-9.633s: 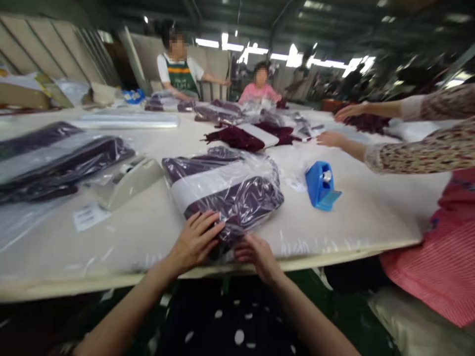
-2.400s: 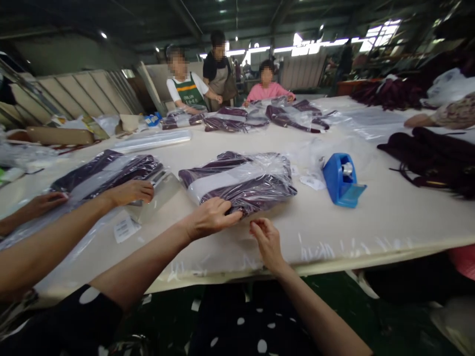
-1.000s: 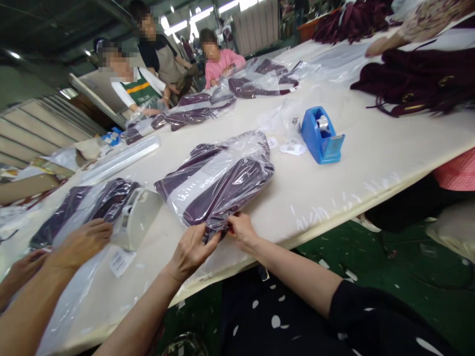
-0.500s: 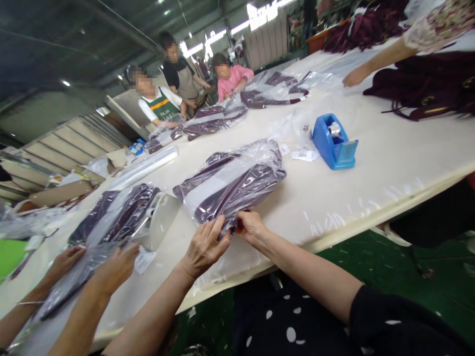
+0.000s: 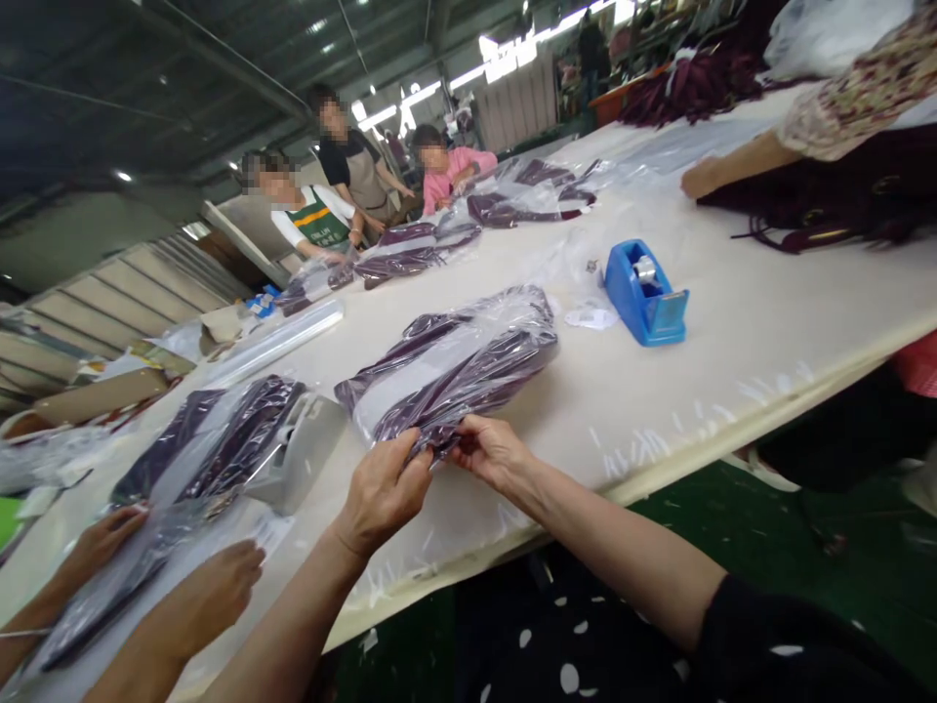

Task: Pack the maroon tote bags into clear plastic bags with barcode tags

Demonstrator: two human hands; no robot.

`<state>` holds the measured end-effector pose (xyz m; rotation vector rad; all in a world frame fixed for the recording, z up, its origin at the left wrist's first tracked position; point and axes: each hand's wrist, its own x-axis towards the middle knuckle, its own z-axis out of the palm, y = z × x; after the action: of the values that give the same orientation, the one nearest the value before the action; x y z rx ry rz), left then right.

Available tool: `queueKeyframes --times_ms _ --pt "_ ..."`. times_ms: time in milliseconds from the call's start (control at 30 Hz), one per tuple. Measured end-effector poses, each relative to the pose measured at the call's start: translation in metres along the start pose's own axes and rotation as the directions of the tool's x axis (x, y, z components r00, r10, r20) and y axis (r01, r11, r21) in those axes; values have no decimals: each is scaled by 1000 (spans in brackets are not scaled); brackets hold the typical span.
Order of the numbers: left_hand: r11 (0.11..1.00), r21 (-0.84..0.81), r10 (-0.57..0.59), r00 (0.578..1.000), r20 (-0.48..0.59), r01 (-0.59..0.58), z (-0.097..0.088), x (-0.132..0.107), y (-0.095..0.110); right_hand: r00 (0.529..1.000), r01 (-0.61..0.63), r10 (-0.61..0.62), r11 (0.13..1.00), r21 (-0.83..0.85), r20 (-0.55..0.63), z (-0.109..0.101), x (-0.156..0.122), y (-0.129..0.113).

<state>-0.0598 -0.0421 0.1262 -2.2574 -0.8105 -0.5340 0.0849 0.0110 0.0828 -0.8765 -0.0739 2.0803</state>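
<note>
A clear plastic bag with a dark purple garment and a white insert (image 5: 454,366) lies on the cream table (image 5: 732,322) in front of me. My left hand (image 5: 383,488) pinches the bag's near end, fingers closed on the plastic. My right hand (image 5: 489,452) grips the same end just to the right, fingers curled round the film. Both hands meet at the bag's opening near the table's front edge.
A blue tape dispenser (image 5: 644,294) stands right of the bag; a grey tape dispenser (image 5: 297,459) sits left. A co-worker's hands (image 5: 205,600) handle another bagged garment (image 5: 212,439) at left. Another person's arm (image 5: 739,166) rests by dark garments at right. Three people work at the far end.
My hands stay on the bag's near end; the bag is lifted slightly and looks narrower. The co-worker's hands at left have moved nearer and lower.
</note>
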Motion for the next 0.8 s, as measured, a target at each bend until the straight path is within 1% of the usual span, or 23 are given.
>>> queueKeyframes --times_ms 67,133,167,200,233,267,300,333,367,400,433,467,500,533,567,667,733,800 --pt "1000 -13 5 1000 -3 -5 1 -1 0 1000 -3 3 1000 -2 17 -2 -5 1" --pt "1000 -20 4 1000 -5 -4 2 0 0 995 47 -44 999 -25 91 -8 -12 5" --pt "1000 -21 1 1000 -7 -1 2 0 1 985 110 -100 992 -64 140 -14 -16 8" --pt "1000 -23 -6 1000 -7 6 2 1 1 965 213 -188 968 -132 181 -20 -20 12" --pt "1000 -25 -15 1000 -5 15 3 2 2 926 357 -309 905 -232 218 -28 -24 15" --pt "999 -30 -25 1000 -1 24 3 2 2 852 522 -457 778 -349 257 -35 -27 17" --pt "999 -34 -31 999 5 31 4 2 3 732 676 -598 574 -462 327 -41 -30 18" --pt "999 -37 -33 999 12 33 4 2 4 573 784 -694 309 -539 435 -46 -31 17" --pt "999 -37 -29 999 17 30 5 2 5 408 829 -717 32 -558 565 -49 -31 15" --pt "999 -38 -20 1000 22 21 5 1 6 268 825 -673 -210 -525 690 -49 -30 10" --pt "999 -41 -11 1000 25 12 5 -1 7 177 794 -587 -389 -467 790 -48 -27 5" --pt "999 -45 -3 1000 26 4 6 -2 8 129 760 -495 -507 -406 859 -46 -24 -1" --pt "999 -52 1 1000 26 0 6 -4 9 112 734 -416 -578 -358 902 -43 -20 -7" --pt "998 -62 2 1000 26 0 6 -6 9 110 718 -357 -617 -323 927 -40 -15 -12" --pt "997 -72 1 1000 26 1 6 -8 11 110 715 -312 -635 -293 944 -38 -11 -16" --pt "995 -101 0 1000 15 2 7 -13 14 81 746 -240 -629 -219 967 -37 1 -18" --pt "992 -124 -9 1000 4 9 7 -16 16 50 773 -254 -602 -199 966 -40 4 -14" --pt "987 -157 -32 999 -2 31 7 -18 17 29 802 -313 -560 -209 949 -43 5 -7"
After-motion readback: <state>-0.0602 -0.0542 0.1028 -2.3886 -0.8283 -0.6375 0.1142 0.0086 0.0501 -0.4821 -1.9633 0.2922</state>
